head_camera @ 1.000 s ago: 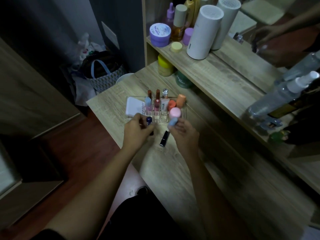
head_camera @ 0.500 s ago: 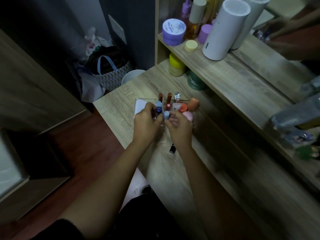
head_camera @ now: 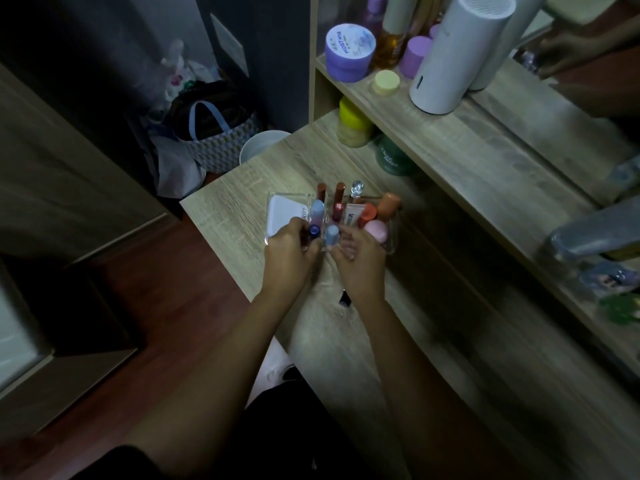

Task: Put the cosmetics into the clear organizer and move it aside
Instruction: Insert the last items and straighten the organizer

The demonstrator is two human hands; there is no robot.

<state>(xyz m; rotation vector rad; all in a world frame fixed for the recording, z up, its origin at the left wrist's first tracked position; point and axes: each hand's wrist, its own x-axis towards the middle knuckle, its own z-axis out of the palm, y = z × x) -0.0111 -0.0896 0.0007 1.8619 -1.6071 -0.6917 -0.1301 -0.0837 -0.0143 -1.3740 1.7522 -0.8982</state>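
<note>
The clear organizer (head_camera: 291,195) stands on the wooden desk (head_camera: 398,341), holding a white compact (head_camera: 280,216), red lip tints (head_camera: 338,199), orange tubes (head_camera: 388,204) and a pink-capped bottle (head_camera: 376,231). My left hand (head_camera: 289,252) is at its front edge, closed around a dark-blue-capped tube (head_camera: 314,231) that is upright in a slot. My right hand (head_camera: 362,261) pinches a light-blue-capped tube (head_camera: 332,235) in the neighbouring slot. A dark lipstick (head_camera: 345,298) lies on the desk between my wrists, partly hidden.
A raised shelf (head_camera: 485,150) runs along the right with a purple jar (head_camera: 349,51), a white cylinder (head_camera: 453,57), a yellow-lidded jar (head_camera: 355,123) and a green jar (head_camera: 393,157). The desk's left edge drops to the floor, where a white bin (head_camera: 263,147) and a bag (head_camera: 214,136) stand.
Both hands moved forward from the desk to the organizer's front slots, carrying the two blue-capped tubes into them. The dark lipstick stays on the desk.
</note>
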